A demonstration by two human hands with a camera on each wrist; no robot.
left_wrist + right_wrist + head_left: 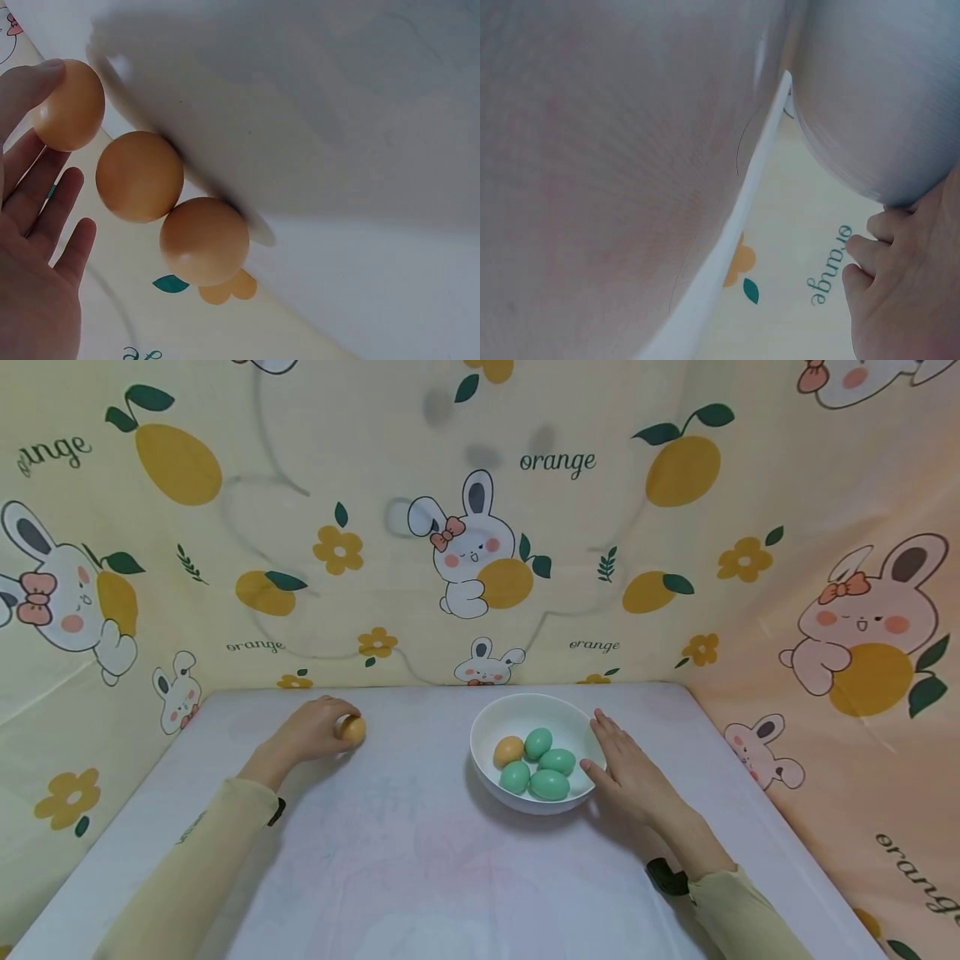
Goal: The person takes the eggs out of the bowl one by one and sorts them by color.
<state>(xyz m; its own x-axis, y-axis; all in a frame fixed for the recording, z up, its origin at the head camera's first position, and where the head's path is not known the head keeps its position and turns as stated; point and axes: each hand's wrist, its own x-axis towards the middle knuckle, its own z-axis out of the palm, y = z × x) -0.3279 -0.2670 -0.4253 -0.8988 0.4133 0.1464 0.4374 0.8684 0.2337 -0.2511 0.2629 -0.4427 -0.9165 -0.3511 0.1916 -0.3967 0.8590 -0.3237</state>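
Note:
My left hand (318, 731) pinches a brown egg (71, 105) between thumb and fingers, over the left part of the table. Two more brown eggs stand side by side just by it in the left wrist view: a middle egg (139, 177) and a lower egg (204, 241). In the head view the hand hides these two. Right of centre stands a white bowl (495, 789) holding several green eggs (550, 784) and one brown egg (508, 752). With fingers fairly straight, my right hand (637, 781) rests against the bowl's right side, its thumb at the rim.
A white table (420, 868) lies under everything. Behind and at both sides hangs a printed cloth (390, 468) with rabbits and oranges, close to the table's edges. Dark bands (667, 876) sit at both wrists.

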